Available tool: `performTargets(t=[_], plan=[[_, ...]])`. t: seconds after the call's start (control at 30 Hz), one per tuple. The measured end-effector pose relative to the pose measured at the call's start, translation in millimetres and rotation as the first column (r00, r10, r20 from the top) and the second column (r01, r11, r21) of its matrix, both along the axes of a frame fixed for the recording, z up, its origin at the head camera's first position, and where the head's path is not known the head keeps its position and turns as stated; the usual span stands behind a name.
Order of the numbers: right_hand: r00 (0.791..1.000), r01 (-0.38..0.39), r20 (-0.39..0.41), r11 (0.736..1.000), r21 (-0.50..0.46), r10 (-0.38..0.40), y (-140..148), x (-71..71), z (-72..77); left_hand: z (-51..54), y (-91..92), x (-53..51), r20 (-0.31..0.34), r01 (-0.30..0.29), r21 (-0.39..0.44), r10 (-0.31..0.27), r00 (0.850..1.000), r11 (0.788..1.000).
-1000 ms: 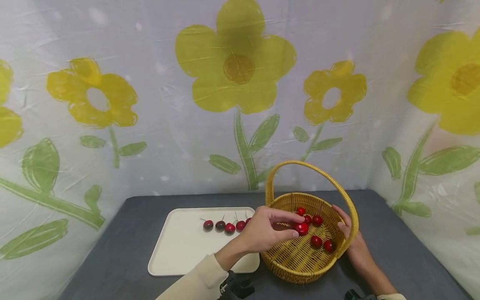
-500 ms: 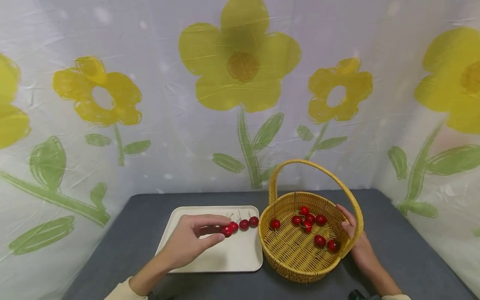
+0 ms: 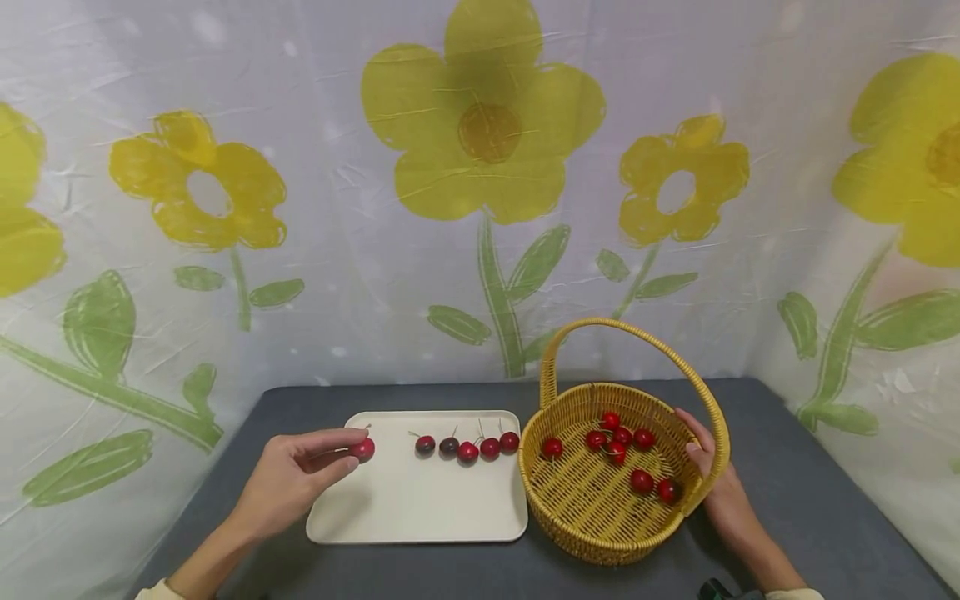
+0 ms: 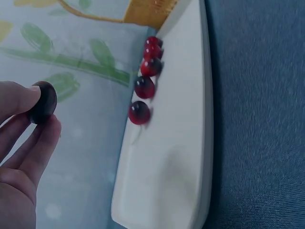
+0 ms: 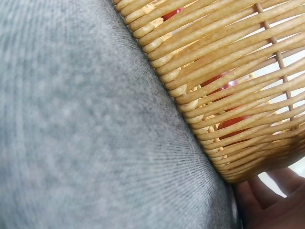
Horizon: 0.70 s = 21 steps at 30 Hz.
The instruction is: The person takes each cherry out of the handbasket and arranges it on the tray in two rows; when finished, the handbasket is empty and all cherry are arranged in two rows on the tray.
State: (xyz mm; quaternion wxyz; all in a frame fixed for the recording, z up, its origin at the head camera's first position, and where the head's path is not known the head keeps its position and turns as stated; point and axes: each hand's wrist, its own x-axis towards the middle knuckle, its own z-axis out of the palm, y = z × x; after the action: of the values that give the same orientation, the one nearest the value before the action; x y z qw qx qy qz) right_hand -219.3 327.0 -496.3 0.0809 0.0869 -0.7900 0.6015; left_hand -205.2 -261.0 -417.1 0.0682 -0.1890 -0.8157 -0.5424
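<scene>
Pinching a round, glossy red cherry (image 3: 364, 451) in left hand (image 3: 282, 478), closed to its width; could lose it if squeezing off-centre, onto smooth cream rectangular tray (image 3: 420, 508) below grip

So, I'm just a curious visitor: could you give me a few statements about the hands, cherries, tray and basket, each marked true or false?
1. The left hand pinches a single cherry. True.
2. Five cherries lie in a row on the white tray. True.
3. The right hand is holding a cherry too. False: it touches the side of the wicker basket.
4. Seen from the head camera, the basket stands left of the tray. False: it stands to the right.
5. Several cherries lie inside the basket. True.
6. The basket's handle is folded down. False: the handle arches up above the basket.
</scene>
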Motion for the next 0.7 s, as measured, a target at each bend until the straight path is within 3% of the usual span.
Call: performTargets(t=[0.27,0.7], plan=[[1.000,-0.023,0.011,1.000,-0.010,0.023,-0.1,-0.4,-0.2,-18.3,6.3,-25.6,0.094,-0.049,-0.051,0.054,0.994,0.997],[1.000,0.007,0.030,1.000,0.009,-0.007,-0.8,-1.0,2.0,-43.4,19.0,-62.3,0.171,0.008,-0.103,0.010,0.985,0.995]])
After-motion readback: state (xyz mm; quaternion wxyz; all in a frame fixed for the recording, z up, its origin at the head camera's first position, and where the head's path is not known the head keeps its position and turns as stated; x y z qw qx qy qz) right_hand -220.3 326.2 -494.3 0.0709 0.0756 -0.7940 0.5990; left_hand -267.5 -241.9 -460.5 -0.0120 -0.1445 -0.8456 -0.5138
